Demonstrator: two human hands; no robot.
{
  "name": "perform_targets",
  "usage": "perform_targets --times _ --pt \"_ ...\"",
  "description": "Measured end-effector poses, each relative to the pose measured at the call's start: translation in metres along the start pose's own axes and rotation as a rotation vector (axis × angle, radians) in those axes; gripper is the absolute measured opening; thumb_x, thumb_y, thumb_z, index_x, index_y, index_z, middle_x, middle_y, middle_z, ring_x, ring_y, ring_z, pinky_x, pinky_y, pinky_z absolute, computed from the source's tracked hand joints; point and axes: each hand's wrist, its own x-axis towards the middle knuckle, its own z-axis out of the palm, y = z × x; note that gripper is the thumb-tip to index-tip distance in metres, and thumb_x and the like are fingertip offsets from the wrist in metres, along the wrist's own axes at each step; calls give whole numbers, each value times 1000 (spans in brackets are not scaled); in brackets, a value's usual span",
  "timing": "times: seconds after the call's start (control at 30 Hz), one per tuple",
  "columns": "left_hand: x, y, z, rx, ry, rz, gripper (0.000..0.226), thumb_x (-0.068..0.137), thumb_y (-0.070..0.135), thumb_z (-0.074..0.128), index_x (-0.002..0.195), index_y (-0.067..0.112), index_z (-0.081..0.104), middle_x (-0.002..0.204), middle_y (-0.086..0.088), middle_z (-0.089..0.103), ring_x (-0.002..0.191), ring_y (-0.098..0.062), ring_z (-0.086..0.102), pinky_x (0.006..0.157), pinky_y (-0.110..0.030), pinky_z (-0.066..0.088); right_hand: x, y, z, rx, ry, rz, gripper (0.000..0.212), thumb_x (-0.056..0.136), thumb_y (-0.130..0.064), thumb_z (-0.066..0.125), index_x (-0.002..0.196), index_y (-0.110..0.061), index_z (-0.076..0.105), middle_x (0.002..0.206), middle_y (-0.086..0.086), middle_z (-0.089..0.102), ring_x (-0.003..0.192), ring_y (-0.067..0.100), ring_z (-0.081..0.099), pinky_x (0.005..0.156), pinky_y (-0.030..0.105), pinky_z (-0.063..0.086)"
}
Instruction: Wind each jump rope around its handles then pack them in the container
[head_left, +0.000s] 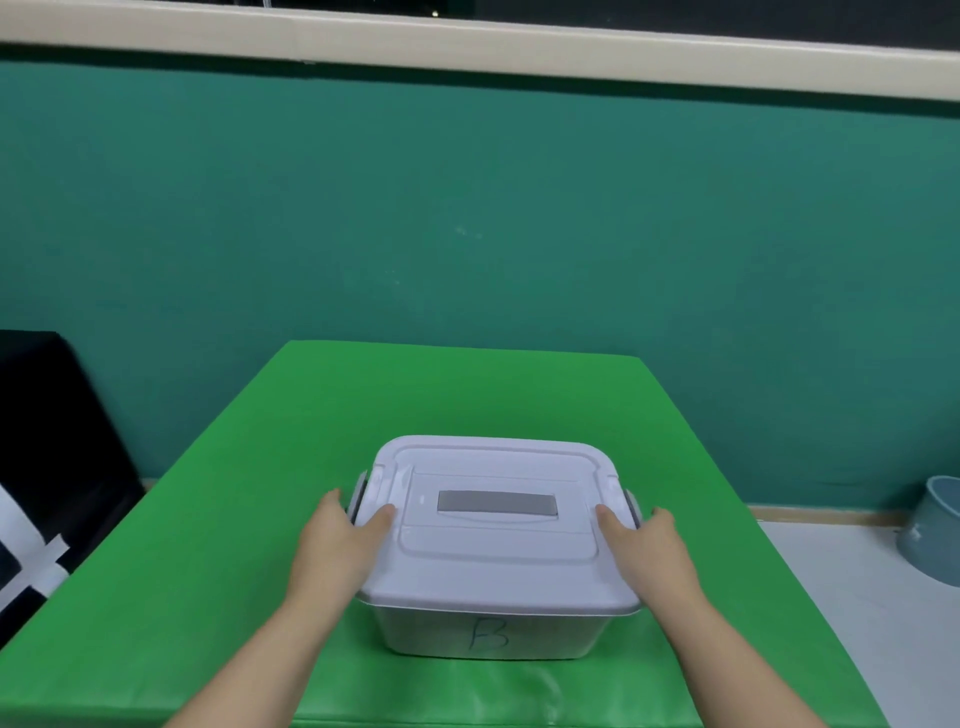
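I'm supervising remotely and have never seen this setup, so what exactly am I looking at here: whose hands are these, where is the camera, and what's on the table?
There is no machine here: a person works with bare hands, and the single picture comes from a camera worn on their head, looking forward and down. On the green table stands a white plastic container marked "B", with its lid on. The left hand and right hand each rest at one side of the lid, thumb on top, next to the side latches. No jump ropes are visible, and what is inside the container cannot be seen. A blue-grey bin stands at the right edge.
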Motion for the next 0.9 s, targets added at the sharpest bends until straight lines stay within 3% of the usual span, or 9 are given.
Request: perform_targets --times 0.17,0.37,0.53,0.6,0.63,0.7,0.73,0.8,0.9 --pt "-9 5 1 165 112 157 59 91 23 59 139 -2 37 129 -19 57 113 -34 56 85 -36 44 -12 -2 3 -147 118 -143 53 93 -34 56 133 0 44 117 15 62 94 31 59 67 30 39" --pt "-8 8 4 303 159 259 43 93 17 52 134 4 45 108 -19 66 95 -37 62 73 -37 46 -12 -2 5 -288 190 -237 23 98 -21 46 110 -3 54 95 11 65 74 25 47 62 30 33" --pt "-7 0 6 265 118 334 46 95 16 47 140 16 42 111 -15 66 93 -34 61 71 -36 46 -15 1 5 -294 185 -272 25 99 -20 45 119 -7 53 82 3 56 73 24 47 62 30 34" --pt "-4 -3 8 302 31 343 58 98 33 39 150 19 18 151 -13 33 135 -29 37 105 -41 36 -15 2 6 -266 138 -299 38 99 -20 44 136 -13 43 109 7 62 84 23 50 68 31 38" --pt "-5 -2 9 372 -7 376 68 96 50 30 150 24 -3 159 -7 1 146 -25 4 117 -45 13 -12 4 8 -270 120 -343 46 99 -22 42 145 -15 34 132 6 55 102 23 53 80 32 43" --pt "-1 -4 10 538 10 485 74 78 76 -1 134 40 -33 144 4 -44 133 -17 -42 107 -48 -21 -6 6 11 -379 47 -445 62 100 -38 34 153 -15 11 160 1 17 145 18 20 116 32 22" --pt "2 -5 9 577 2 505 75 69 79 -14 130 43 -38 139 7 -50 128 -15 -47 104 -48 -25 -4 7 12 -461 9 -488 71 98 -52 25 153 -16 1 161 -1 -1 148 15 -1 120 31 7" --pt "15 -14 10 677 66 627 80 73 79 -15 143 42 -21 151 4 -35 138 -14 -31 110 -46 -19 4 7 13 -625 18 -577 93 82 -75 -4 153 -15 0 158 0 -13 145 15 -15 118 33 6" --pt "32 -30 22 731 33 776 78 83 78 14 148 34 18 158 5 8 145 -15 4 111 -45 0 32 28 30 -683 110 -709 92 88 -75 5 135 -8 46 149 17 31 148 20 3 84 47 52"
